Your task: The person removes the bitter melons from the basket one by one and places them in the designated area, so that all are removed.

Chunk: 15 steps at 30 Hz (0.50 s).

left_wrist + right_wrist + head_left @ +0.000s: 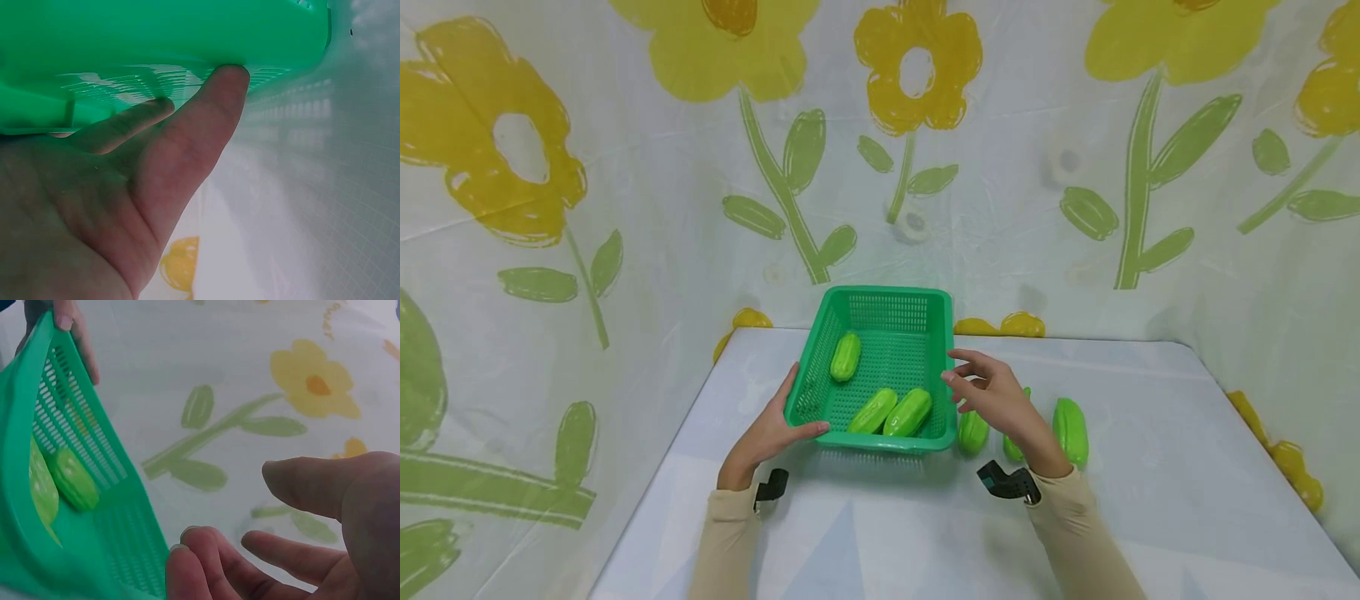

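Note:
My left hand (767, 436) grips a green plastic basket (880, 292) at its near left corner, with the thumb along the front and fingers at the left side. In the left wrist view, the thumb (206, 119) presses the basket's outer wall. Inside the basket lie three bright green, ridged, elongated vegetables: one (846, 357) toward the back left, and two (872, 411) (908, 412) side by side at the front. My right hand (996, 396) hovers by the right rim, fingers loosely bent. Nothing sits between its thumb and fingers in the right wrist view.
On the white table (1150, 467), more green vegetables lie right of the basket: one (973, 433) beside its wall, one (1012, 450) partly behind my right hand, and one (1071, 432) farther right. A flower-printed cloth (1000, 167) hangs behind and around the table.

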Tool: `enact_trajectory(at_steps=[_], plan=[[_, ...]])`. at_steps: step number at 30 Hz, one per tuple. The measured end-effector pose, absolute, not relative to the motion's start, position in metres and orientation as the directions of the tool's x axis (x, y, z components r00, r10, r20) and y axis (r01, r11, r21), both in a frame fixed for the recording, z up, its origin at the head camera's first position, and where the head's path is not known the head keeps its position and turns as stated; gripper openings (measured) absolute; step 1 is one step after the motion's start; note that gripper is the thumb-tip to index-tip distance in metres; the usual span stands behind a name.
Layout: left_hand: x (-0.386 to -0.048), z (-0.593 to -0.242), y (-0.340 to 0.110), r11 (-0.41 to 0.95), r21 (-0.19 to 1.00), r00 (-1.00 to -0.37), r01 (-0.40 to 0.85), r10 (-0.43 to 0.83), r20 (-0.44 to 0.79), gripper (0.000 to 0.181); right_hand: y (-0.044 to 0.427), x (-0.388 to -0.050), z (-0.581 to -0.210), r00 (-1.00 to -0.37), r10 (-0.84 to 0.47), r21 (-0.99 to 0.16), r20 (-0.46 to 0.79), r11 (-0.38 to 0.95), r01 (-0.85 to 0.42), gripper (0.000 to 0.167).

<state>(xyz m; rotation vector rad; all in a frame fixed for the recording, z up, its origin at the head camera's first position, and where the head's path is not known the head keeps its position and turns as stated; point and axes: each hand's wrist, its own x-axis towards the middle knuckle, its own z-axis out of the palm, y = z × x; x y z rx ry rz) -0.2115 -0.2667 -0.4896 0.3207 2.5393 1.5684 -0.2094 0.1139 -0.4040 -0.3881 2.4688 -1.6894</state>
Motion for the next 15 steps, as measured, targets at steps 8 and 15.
enact_trajectory(at_steps=[8, 15], plan=[[-0.21, -0.487, -0.267, 0.428, 0.899, -0.969, 0.094, 0.247, -0.017, 0.124, 0.082, -0.216, -0.411, -0.95, -0.308, -0.943, -0.047, 0.327, -0.059, 0.054], [-0.211, -0.489, -0.267, 0.44, 0.892, -0.968, 0.103, 0.25, -0.012, 0.124, 0.058, -0.222, -0.416, -0.947, -0.315, -0.94, -0.062, 0.338, -0.051, 0.054]])
